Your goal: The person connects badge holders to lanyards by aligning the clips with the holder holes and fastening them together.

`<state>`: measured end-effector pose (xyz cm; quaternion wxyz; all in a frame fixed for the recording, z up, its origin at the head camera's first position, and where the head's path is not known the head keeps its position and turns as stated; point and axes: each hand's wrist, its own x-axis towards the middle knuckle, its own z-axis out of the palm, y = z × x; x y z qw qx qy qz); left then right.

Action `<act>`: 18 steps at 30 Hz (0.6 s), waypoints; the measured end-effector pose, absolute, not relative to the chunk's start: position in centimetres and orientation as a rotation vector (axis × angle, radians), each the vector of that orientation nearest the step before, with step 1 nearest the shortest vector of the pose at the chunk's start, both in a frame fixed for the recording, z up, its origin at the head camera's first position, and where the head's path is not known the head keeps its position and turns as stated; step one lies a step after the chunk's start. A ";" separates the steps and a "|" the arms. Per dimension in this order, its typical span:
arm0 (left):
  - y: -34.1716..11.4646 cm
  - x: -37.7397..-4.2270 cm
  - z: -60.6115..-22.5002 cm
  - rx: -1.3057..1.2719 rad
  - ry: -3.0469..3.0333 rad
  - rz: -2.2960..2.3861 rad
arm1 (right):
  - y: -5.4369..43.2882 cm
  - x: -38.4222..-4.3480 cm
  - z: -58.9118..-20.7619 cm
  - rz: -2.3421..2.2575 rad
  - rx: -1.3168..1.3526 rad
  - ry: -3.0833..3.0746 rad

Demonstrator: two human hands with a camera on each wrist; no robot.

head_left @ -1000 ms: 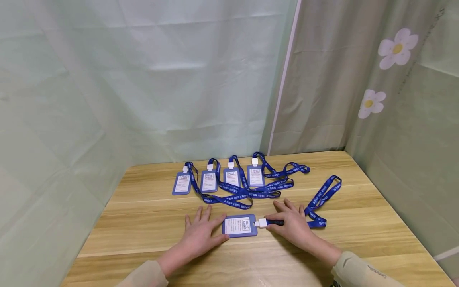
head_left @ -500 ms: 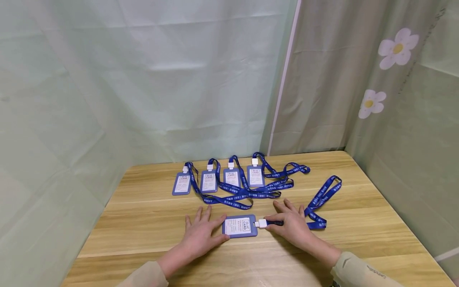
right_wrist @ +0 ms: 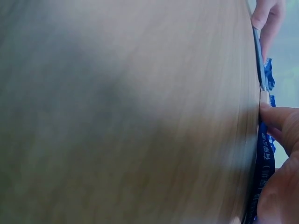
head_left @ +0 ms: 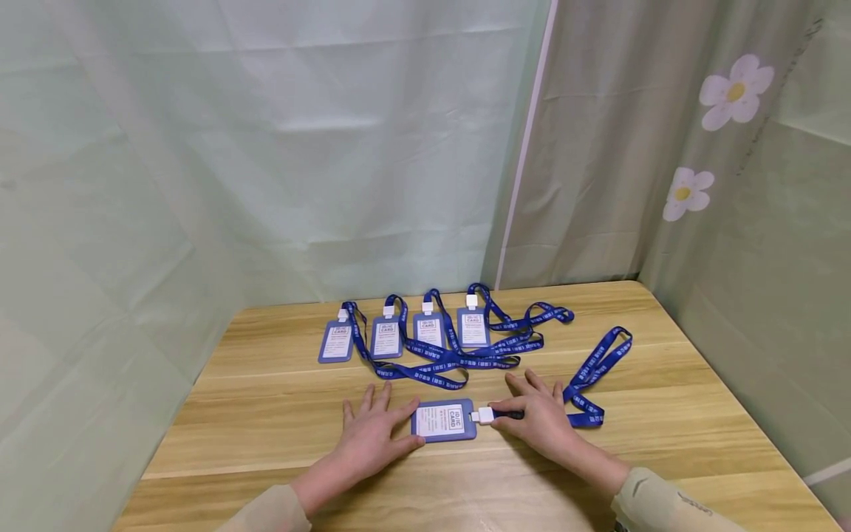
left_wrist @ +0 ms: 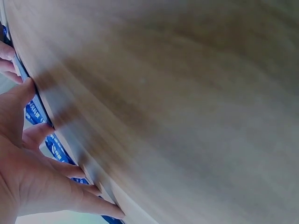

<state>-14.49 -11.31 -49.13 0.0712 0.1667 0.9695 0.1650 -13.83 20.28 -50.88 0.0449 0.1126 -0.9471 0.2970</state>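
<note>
In the head view a blue ID card holder (head_left: 443, 420) lies sideways on the wooden table, its printed card face up. A white clip (head_left: 486, 415) at its right end joins it to a blue lanyard (head_left: 588, 380). My left hand (head_left: 374, 432) rests with fingers spread, thumb and index fingertip at the two left corners of the holder. Just right of the clip, my right hand (head_left: 541, 421) pinches the lanyard strap between thumb and index finger, its other fingers spread. In the right wrist view the strap (right_wrist: 264, 163) passes under that hand, thumb tip beside the clip.
Several more blue card holders (head_left: 387, 337) stand in a row at the back of the table (head_left: 266, 399), upright to my view, their lanyards (head_left: 432, 366) overlapping toward the right. Pale curtains (head_left: 372, 148) hang close behind the table and on both sides.
Both hands, the card holder and the lanyard stay in place. Only the head view has shifted very slightly.
</note>
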 end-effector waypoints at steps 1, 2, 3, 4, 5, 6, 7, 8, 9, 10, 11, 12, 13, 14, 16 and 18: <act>-11.3 -14.5 -49.1 0.504 2.916 0.497 | 20.2 -13.8 -50.9 0.911 0.342 -2.896; -11.3 -14.5 -49.1 0.501 2.914 0.494 | 20.2 -13.8 -50.8 0.914 0.339 -2.898; -11.3 -14.5 -49.2 0.502 2.913 0.494 | 20.2 -13.8 -50.8 0.918 0.333 -2.903; -11.3 -14.5 -49.1 0.499 2.912 0.491 | 20.2 -13.8 -50.8 0.922 0.331 -2.903; -11.3 -14.5 -49.1 0.501 2.914 0.492 | 20.2 -13.8 -50.8 0.923 0.332 -2.899; -11.3 -14.5 -49.1 0.503 2.914 0.495 | 20.2 -13.8 -50.8 0.923 0.334 -2.892; -11.3 -14.5 -49.1 0.505 2.917 0.498 | 20.1 -13.8 -50.8 0.923 0.332 -2.892; -11.3 -14.4 -49.1 0.505 2.918 0.497 | 20.1 -13.8 -50.8 0.923 0.330 -2.890; -11.3 -14.4 -49.1 0.509 2.921 0.501 | 20.1 -13.8 -50.8 0.923 0.328 -2.891; -11.3 -14.4 -49.1 0.510 2.922 0.501 | 20.1 -13.8 -50.8 0.922 0.328 -2.893; -11.3 -14.4 -49.1 0.512 2.924 0.502 | 20.1 -13.9 -50.8 0.923 0.328 -2.896; -11.3 -14.3 -49.1 0.512 2.924 0.503 | 20.1 -13.9 -50.8 0.924 0.325 -2.902; -11.3 -14.3 -49.1 0.513 2.926 0.505 | 20.1 -13.9 -50.8 0.924 0.321 -2.911; -11.2 -14.3 -49.1 0.513 2.925 0.506 | 20.1 -13.9 -50.8 0.926 0.321 -2.912; -11.2 -14.3 -49.1 0.512 2.924 0.508 | 20.1 -13.9 -50.8 0.928 0.322 -2.911; -11.2 -14.3 -49.1 0.512 2.923 0.510 | 20.2 -14.0 -50.9 0.929 0.322 -2.904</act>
